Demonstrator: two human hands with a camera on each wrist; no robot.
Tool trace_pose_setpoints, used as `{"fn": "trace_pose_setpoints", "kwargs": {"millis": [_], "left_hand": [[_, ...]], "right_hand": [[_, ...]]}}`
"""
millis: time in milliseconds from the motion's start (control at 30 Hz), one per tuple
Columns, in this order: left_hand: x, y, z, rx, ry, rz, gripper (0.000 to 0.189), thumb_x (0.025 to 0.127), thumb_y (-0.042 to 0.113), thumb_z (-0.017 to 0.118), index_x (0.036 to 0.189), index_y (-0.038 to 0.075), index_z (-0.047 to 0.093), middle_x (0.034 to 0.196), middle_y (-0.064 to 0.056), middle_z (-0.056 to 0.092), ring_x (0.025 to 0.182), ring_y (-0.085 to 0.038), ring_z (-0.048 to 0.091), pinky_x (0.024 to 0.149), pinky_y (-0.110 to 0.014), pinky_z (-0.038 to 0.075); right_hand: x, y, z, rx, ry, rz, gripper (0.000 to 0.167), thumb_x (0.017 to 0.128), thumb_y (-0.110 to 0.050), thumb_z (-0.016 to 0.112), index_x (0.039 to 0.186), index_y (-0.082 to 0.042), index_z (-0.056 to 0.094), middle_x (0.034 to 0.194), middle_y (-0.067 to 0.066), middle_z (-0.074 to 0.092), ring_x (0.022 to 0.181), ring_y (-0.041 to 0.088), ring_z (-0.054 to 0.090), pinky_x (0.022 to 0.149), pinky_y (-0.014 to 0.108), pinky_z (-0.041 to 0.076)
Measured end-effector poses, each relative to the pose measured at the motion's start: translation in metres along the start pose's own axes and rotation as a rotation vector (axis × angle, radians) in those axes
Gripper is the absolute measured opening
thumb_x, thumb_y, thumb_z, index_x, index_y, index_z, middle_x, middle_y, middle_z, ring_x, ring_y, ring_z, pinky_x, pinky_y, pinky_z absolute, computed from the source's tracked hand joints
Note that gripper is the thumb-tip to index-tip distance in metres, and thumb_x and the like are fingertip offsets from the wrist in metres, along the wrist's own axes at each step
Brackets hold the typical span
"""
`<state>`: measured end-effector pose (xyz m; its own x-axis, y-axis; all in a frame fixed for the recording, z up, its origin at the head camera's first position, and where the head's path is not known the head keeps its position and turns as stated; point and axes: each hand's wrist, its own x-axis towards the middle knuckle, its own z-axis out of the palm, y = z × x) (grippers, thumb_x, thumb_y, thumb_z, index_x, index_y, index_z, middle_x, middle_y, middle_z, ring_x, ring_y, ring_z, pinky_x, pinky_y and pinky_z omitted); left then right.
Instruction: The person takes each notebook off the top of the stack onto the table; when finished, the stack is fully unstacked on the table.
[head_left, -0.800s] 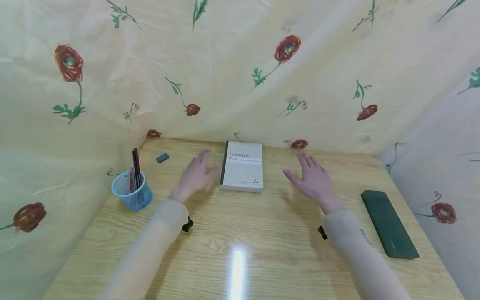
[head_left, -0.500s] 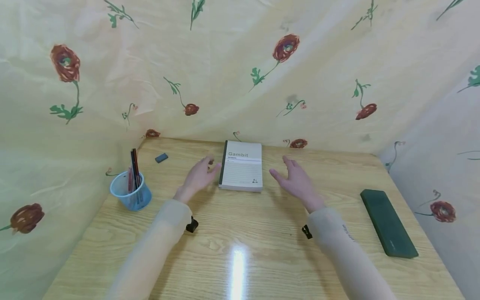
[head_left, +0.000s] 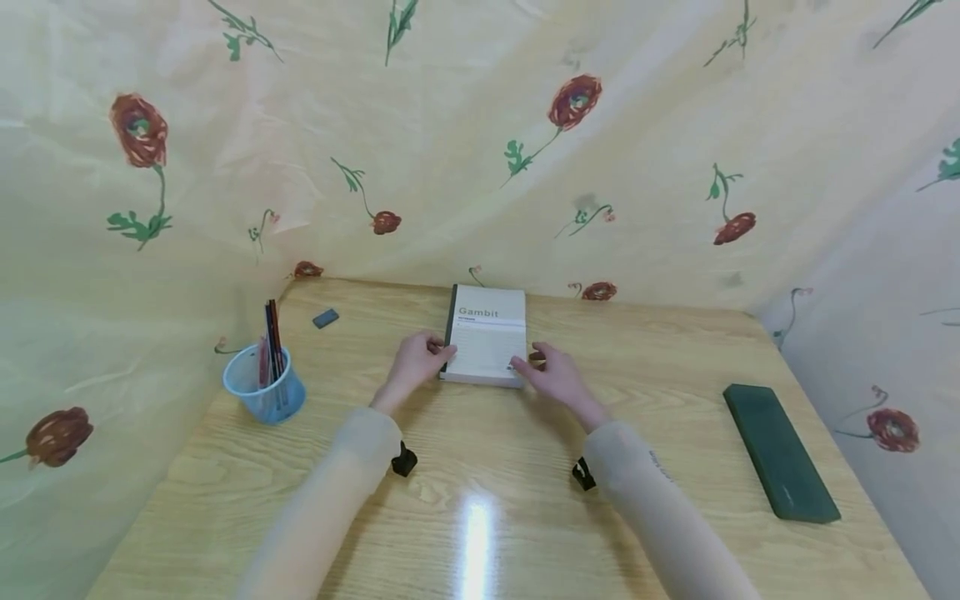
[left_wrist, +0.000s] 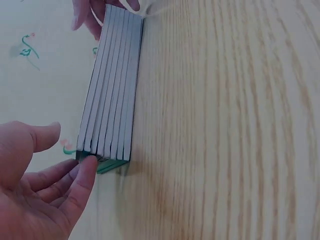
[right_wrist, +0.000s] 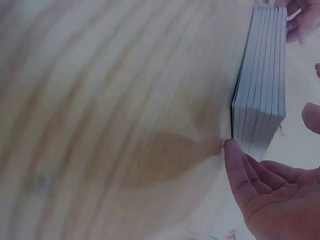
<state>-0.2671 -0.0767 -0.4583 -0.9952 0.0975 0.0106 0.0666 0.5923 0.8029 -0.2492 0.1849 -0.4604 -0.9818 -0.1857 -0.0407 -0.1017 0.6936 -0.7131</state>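
A stack of several notebooks, the top one a pale cover printed "Gambit" with a dark spine, lies flat near the back of the table. My left hand is at its left side: in the left wrist view the fingers touch the spine end, while the thumb stays apart from the cover. On the opposite side is my right hand, its fingertips low beside the stack's edge. Whether they touch it I cannot tell. The right thumb stands off from the notebooks.
To the left, a blue cup holds several pens and pencils. A small dark blue eraser-like block lies behind it. A long dark green case rests at the right of the wooden table. Flowered cloth hangs behind.
Both hands have moved inward to the sides of the notebook stack, the right one farther leftward. Their fingers were spread before and are bent more now. The stack has not moved.
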Motion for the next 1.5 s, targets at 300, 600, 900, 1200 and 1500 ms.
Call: {"fn": "trace_pose_setpoints", "kwargs": {"millis": [300,600,900,1200,1500], "left_hand": [[0.003,-0.005,0.008,-0.015,0.029,-0.028,0.034,0.090,0.017,0.076,0.112,-0.006,0.067,0.096,-0.014,0.068,0.086,-0.025,0.063,0.074,-0.035,0.054],[-0.001,-0.002,0.006,-0.021,0.022,-0.067,0.032,0.091,0.015,0.074,0.114,-0.007,0.067,0.100,-0.015,0.069,0.092,-0.026,0.065,0.080,-0.036,0.055],[-0.002,-0.006,0.003,-0.160,0.004,-0.129,0.035,0.092,0.011,0.071,0.118,-0.010,0.063,0.110,-0.021,0.067,0.101,-0.032,0.065,0.086,-0.038,0.055],[-0.004,-0.016,-0.012,-0.247,-0.040,-0.242,0.038,0.094,0.011,0.066,0.124,-0.011,0.058,0.117,-0.025,0.063,0.104,-0.032,0.062,0.090,-0.041,0.053],[-0.010,-0.032,-0.045,-0.281,-0.016,-0.247,0.039,0.096,0.007,0.062,0.129,-0.012,0.053,0.123,-0.029,0.058,0.111,-0.038,0.059,0.093,-0.045,0.050]], "right_hand": [[0.000,-0.005,0.011,-0.010,0.019,-0.005,0.064,0.098,-0.031,0.064,0.141,0.011,0.043,0.124,0.026,0.060,0.106,0.036,0.062,0.089,0.047,0.053],[0.000,-0.005,0.014,-0.027,0.042,-0.030,0.059,0.097,-0.025,0.066,0.137,0.013,0.046,0.118,0.025,0.062,0.100,0.034,0.063,0.086,0.045,0.054],[-0.001,-0.008,0.014,-0.034,0.035,-0.008,0.063,0.096,-0.027,0.068,0.139,0.012,0.045,0.119,0.024,0.063,0.101,0.034,0.063,0.087,0.044,0.054],[-0.003,-0.007,0.014,-0.050,0.010,-0.012,0.061,0.098,-0.023,0.065,0.142,0.013,0.042,0.124,0.027,0.061,0.106,0.035,0.063,0.092,0.046,0.052],[0.002,-0.005,0.013,-0.073,0.041,-0.076,0.018,0.096,-0.017,0.068,0.090,-0.003,0.060,0.093,0.013,0.066,0.083,0.024,0.064,0.072,0.037,0.055]]}}
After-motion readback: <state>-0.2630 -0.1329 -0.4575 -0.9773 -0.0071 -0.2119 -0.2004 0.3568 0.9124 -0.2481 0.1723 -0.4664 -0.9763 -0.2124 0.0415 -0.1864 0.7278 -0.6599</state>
